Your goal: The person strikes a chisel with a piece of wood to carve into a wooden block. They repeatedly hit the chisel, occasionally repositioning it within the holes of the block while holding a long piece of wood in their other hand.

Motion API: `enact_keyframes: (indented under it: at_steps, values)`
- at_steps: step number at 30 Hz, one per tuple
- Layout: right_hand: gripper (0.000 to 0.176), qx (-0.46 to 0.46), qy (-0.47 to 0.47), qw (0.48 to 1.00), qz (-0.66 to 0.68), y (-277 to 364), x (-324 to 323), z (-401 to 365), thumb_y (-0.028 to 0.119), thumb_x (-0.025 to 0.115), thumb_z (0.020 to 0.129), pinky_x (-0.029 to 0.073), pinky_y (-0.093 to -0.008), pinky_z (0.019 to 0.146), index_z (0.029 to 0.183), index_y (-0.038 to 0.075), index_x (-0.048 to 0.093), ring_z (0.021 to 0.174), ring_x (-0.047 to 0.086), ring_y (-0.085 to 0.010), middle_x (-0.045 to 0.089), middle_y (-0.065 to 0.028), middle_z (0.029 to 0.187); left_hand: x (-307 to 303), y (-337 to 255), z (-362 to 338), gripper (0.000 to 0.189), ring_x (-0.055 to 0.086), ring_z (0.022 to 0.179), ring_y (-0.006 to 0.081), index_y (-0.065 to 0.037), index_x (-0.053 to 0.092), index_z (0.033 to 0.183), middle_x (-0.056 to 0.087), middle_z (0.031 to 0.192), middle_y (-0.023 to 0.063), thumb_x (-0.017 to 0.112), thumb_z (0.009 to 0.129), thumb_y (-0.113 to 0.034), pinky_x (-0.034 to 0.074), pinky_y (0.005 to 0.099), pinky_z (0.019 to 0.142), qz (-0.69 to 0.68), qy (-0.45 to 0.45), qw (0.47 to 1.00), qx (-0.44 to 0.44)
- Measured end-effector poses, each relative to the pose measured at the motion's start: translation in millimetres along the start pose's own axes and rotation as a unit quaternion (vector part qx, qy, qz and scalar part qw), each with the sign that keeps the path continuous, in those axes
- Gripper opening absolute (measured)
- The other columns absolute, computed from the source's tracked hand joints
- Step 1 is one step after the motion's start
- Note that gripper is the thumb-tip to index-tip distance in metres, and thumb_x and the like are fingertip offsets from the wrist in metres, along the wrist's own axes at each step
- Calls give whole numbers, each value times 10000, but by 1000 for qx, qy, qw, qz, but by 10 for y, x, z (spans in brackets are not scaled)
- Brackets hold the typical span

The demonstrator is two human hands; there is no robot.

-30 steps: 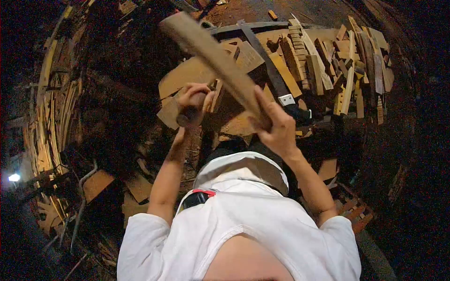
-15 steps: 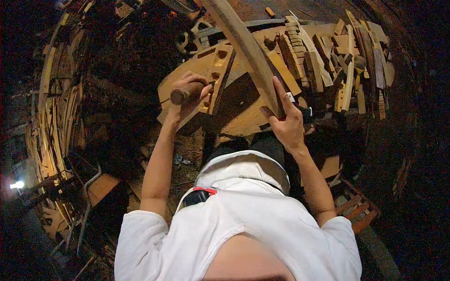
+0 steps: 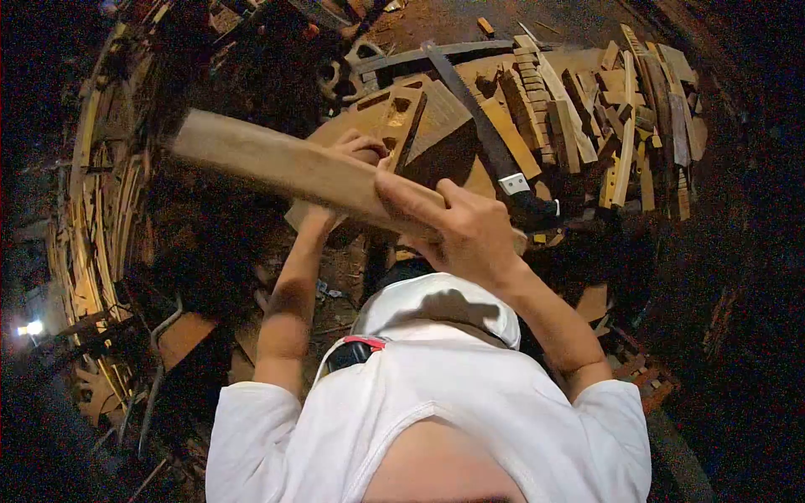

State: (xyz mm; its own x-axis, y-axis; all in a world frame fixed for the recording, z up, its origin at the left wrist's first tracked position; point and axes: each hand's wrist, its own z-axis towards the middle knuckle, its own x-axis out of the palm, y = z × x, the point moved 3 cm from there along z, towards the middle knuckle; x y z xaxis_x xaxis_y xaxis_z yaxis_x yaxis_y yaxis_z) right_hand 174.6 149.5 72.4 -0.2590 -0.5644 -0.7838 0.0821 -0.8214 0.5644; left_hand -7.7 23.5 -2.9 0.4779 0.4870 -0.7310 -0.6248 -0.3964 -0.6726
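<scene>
A long squared wooden bar is in my right hand, whose fingers wrap round its near end. The bar slants up to the left, its far end slightly blurred, and passes in front of my left wrist. Behind it, my left hand is curled round a chisel with a round wooden handle, mostly hidden now by the fingers and bar. Close to the left fingers lies a wooden workpiece with mortise holes cut in it. A handsaw with a black handle rests to the right of it.
Wooden offcuts and strips are heaped at the right of the low work surface. Long thin strips stand stacked at far left. A bent metal pipe and a brown board are at lower left.
The bar has swung from pointing away up front to lying across to the left over my left forearm. My right hand moved left and nearer, uncovering the handsaw. The left hand kept its place.
</scene>
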Motion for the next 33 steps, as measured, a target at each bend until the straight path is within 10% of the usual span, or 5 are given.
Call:
enact_keyframes:
  at_steps: [14,16,18,23,33]
  values:
    - [798,-62,-3,998,-9,-20,170,-56,249,796,781,521,-397,558,1505,333,470,604,598,-281,535,-83,761,202,85,-311,125,640,829,213,-93,714,911,640,935,65,738,867,-207,530,334,749,-15,-139,987,83]
    - [806,1,-43,997,68,-114,173,-89,204,802,781,524,-402,590,1512,272,470,629,600,-312,545,-86,789,458,345,-426,138,643,835,225,-54,713,909,646,912,61,747,860,-178,526,329,761,291,53,953,58]
    - [801,27,-22,996,86,-207,147,-123,120,786,804,578,-372,726,1526,196,447,802,704,-293,674,-105,990,335,335,-605,160,641,853,221,-22,704,923,643,921,72,771,845,-144,518,312,779,2,-137,986,99]
    - [785,117,-122,956,241,-506,43,-201,85,766,820,521,-335,949,1528,110,427,1120,671,-261,628,-136,1344,280,360,-566,169,627,854,132,-11,663,988,651,974,56,737,916,-144,514,280,792,-247,-189,949,-52]
    - [808,165,-166,934,272,-679,31,-314,29,731,808,495,-355,1017,1540,155,415,1236,627,-272,580,-151,1431,64,126,-222,173,639,829,111,-44,667,972,675,941,47,752,914,-183,524,283,740,-167,-186,963,-97]
